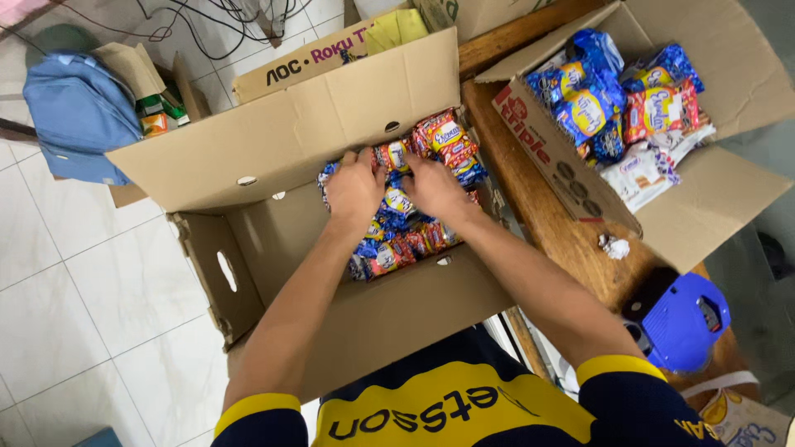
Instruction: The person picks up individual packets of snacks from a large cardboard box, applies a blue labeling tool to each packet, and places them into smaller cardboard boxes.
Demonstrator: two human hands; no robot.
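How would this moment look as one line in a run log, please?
left hand: on snack packets | right hand: on same packets | packets: inside open cardboard box | beside: second box of snacks, blue price gun

snack packets (pixel 403 223): red and blue mixed, with little white and yellow patches, seen right under both hands
left hand (pixel 354 189): laid on mostly blue wrappers
right hand (pixel 434 187): laid beside red ones with a yellow oval
open box (pixel 281 145): plain brown cardboard, wrapped around the hands
second box (pixel 720 190): same brown, red print on its side, off to the right of the right hand
packets in second box (pixel 617 99): blue, red and a few white ones
table (pixel 563 240): reddish brown wood
price gun (pixel 681 319): bright blue, black detail
backpack (pixel 79 112): light blue, far left of the left hand
floor (pixel 91 290): white tiles, grey grout
sleeves (pixel 617 368): navy, yellow cuffs
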